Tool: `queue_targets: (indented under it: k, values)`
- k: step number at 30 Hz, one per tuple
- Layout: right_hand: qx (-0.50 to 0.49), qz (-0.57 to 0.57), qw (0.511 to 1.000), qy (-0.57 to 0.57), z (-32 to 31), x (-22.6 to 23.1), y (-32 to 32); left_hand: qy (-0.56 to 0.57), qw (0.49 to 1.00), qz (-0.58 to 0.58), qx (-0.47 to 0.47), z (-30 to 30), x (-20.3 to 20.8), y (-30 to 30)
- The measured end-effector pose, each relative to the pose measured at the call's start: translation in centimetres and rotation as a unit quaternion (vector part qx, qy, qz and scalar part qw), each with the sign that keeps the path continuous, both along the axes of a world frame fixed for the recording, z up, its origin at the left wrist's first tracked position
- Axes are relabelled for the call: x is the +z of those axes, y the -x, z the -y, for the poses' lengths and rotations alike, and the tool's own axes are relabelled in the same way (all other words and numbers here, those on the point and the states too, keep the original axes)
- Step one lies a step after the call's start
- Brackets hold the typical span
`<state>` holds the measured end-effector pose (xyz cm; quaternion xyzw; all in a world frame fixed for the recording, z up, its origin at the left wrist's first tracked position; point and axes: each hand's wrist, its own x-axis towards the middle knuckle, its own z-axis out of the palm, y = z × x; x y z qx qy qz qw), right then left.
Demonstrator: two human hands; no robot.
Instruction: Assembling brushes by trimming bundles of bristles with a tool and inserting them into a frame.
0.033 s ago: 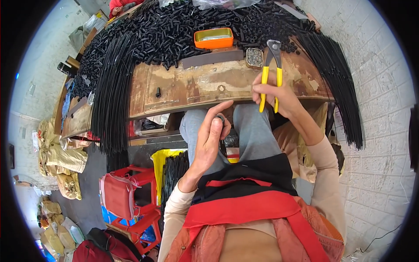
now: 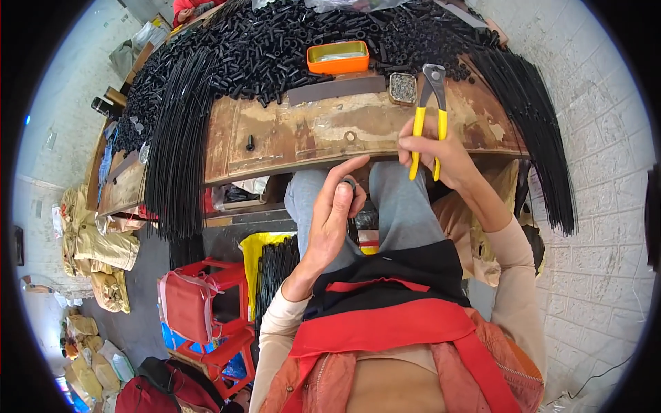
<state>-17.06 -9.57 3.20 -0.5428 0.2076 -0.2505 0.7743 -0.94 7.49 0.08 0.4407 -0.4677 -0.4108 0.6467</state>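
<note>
Pliers [image 2: 419,122] with yellow handles were grasped in the right hand [image 2: 449,155], head pointing away over the table [image 2: 275,131], just beside a tin [image 2: 403,102] of small metal bits. Curled round a dark, round-ended part [image 2: 350,184] — mostly hidden — was the left hand [image 2: 330,217]. The step in hand seemed to be holding both ready; bringing them together would call for a steady left grip. Beyond lay heaped black tubes [image 2: 268,45].
</note>
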Motion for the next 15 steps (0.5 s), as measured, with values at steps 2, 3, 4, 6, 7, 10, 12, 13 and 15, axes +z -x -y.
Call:
queue_targets:
  k: [2,3,4,6,7,10,12,13,15]
  values:
    - [-0.020,-0.028,0.997,0.063,-2.0,0.4,0.3,-0.007,1.000,0.006,0.009,0.1,0.2,0.3]
    - [-0.019,-0.041,0.996,0.078,-2.7,0.6,0.5,0.000,1.000,0.022,0.016,0.1,0.3,0.4]
    - [-0.015,-0.042,0.996,0.071,-3.6,0.6,0.8,0.006,0.999,0.039,0.023,0.1,0.3,0.7]
    - [-0.040,-0.032,0.994,0.101,-5.1,0.6,1.1,-0.003,0.999,0.038,0.025,0.1,0.6,1.1]
    - [-0.040,-0.038,0.992,0.116,-5.7,0.7,1.4,0.003,0.999,0.042,-0.005,0.1,0.7,1.2]
    - [-0.045,-0.002,0.989,0.140,-6.8,0.7,1.6,0.000,0.998,0.039,-0.052,-0.1,1.2,1.8]
    - [-0.030,-0.017,0.982,0.187,-6.8,0.6,2.0,-0.012,0.998,0.016,-0.063,-0.1,1.3,2.1]
    - [-0.035,-0.013,0.978,0.207,-6.9,0.6,2.1,-0.012,0.998,0.007,-0.064,-0.1,1.1,2.1]
    - [-0.041,-0.008,0.973,0.227,-7.1,0.7,2.1,-0.012,0.998,0.013,-0.060,-0.2,1.0,2.1]
